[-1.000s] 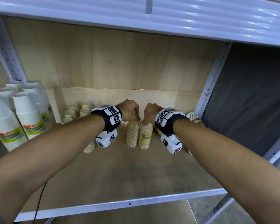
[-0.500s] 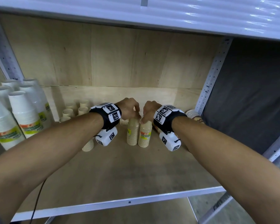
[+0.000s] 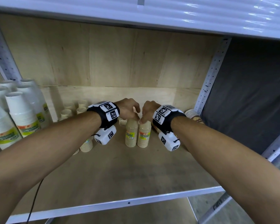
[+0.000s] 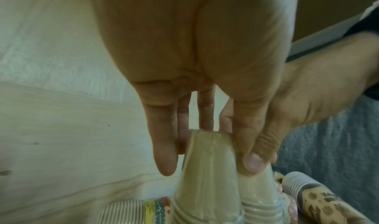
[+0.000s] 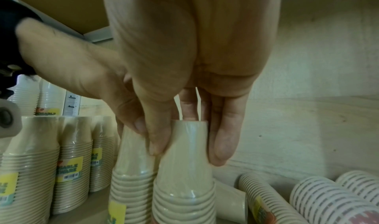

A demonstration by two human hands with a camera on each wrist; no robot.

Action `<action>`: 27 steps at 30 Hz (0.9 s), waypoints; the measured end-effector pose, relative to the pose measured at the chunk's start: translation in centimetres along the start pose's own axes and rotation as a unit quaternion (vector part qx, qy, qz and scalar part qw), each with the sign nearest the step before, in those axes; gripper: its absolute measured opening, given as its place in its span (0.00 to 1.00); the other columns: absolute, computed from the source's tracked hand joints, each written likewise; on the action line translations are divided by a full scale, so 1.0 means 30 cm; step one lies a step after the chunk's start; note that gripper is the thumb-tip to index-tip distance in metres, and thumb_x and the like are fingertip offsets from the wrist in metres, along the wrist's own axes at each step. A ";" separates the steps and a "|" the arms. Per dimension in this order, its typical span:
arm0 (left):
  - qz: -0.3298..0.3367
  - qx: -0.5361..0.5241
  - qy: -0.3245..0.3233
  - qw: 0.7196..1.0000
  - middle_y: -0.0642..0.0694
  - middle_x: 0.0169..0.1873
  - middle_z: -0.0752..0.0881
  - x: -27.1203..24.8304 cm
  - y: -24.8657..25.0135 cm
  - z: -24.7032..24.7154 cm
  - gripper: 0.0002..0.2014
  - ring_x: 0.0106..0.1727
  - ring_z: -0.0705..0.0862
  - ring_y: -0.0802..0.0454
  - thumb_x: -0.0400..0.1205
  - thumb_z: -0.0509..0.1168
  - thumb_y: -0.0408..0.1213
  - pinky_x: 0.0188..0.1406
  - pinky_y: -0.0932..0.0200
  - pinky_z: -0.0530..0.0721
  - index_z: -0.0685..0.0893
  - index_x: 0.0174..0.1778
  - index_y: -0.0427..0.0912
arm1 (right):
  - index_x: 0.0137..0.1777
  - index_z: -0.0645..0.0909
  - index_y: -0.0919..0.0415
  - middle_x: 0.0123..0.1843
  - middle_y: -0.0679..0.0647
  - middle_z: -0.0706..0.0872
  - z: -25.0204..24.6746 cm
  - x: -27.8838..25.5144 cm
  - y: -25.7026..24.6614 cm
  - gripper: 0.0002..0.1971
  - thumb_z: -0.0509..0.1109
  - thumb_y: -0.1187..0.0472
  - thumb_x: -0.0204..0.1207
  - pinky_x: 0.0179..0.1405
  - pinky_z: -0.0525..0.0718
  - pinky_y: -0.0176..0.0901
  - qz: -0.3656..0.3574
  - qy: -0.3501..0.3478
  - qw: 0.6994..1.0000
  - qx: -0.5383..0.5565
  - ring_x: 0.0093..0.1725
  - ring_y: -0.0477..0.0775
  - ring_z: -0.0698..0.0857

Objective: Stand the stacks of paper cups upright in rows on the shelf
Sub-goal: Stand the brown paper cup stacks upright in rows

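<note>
Two wrapped beige paper-cup stacks stand upright side by side mid-shelf, mouths down. My left hand (image 3: 133, 116) grips the top of the left stack (image 3: 131, 135). In the left wrist view, the thumb (image 4: 253, 161) and fingers pinch that stack (image 4: 207, 178) from both sides. My right hand (image 3: 144, 120) grips the top of the right stack (image 3: 144, 136). The right wrist view shows its fingers (image 5: 223, 140) curled round the right stack (image 5: 184, 170), with the left stack (image 5: 133, 165) touching beside it.
Tall white cup stacks (image 3: 19, 117) stand at far left, small beige stacks (image 3: 74, 109) behind and one (image 3: 86, 144) under my left wrist. Patterned stacks (image 3: 192, 115) lie on their sides by the right post (image 3: 212, 75). The shelf's front rail (image 3: 128, 202) is near me.
Both hands keep hold of the two upright stacks in nearly the same spot. Only the head view has drifted slightly.
</note>
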State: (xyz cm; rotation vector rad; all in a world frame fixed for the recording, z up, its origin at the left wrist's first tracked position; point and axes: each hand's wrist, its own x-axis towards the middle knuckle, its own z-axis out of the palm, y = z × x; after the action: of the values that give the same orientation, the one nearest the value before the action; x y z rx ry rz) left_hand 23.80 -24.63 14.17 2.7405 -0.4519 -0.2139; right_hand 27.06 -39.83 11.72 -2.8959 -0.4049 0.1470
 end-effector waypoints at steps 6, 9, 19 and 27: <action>0.006 0.014 -0.016 1.000 0.49 0.50 0.84 -0.007 0.012 -0.011 0.13 0.45 0.88 0.48 0.76 0.74 0.40 0.37 0.60 0.86 0.88 0.56 0.47 | 0.48 0.83 0.64 0.43 0.56 0.86 -0.002 -0.006 -0.002 0.24 0.84 0.48 0.60 0.43 0.88 0.51 -0.009 -0.003 1.000 -0.005 0.42 0.58 0.88; -0.011 0.017 -0.002 1.000 0.47 0.46 0.86 -0.003 0.017 -0.004 0.12 0.36 0.88 0.49 0.74 0.77 0.42 0.29 0.61 0.83 0.88 0.52 0.46 | 0.47 0.85 0.65 0.40 0.54 0.86 -0.007 -0.005 -0.002 0.23 0.84 0.49 0.60 0.39 0.86 0.46 -0.001 -0.011 1.000 0.001 0.40 0.54 0.87; -0.042 0.066 -0.040 0.996 0.44 0.53 0.86 -0.069 0.047 -0.048 0.11 0.44 0.91 0.45 0.73 0.77 0.40 0.32 0.59 0.86 0.86 0.49 0.48 | 0.45 0.80 0.62 0.41 0.54 0.84 -0.045 -0.010 -0.056 0.21 0.83 0.49 0.63 0.37 0.82 0.43 -0.004 -0.046 0.998 -0.047 0.42 0.56 0.86; -0.119 0.093 -0.096 0.984 0.44 0.34 0.84 -0.186 0.000 -0.114 0.16 0.31 0.83 0.52 0.77 0.74 0.31 0.39 0.57 0.87 0.86 0.60 0.32 | 0.29 0.75 0.56 0.31 0.53 0.81 -0.029 -0.037 -0.213 0.21 0.82 0.43 0.55 0.34 0.87 0.46 -0.035 -0.056 0.996 -0.068 0.32 0.57 0.87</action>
State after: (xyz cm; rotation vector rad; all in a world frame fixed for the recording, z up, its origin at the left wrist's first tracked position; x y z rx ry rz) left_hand 19.27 -21.67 17.84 2.9689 -0.1979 -0.5246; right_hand 24.46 -34.30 14.06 -3.0105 -0.5561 0.2816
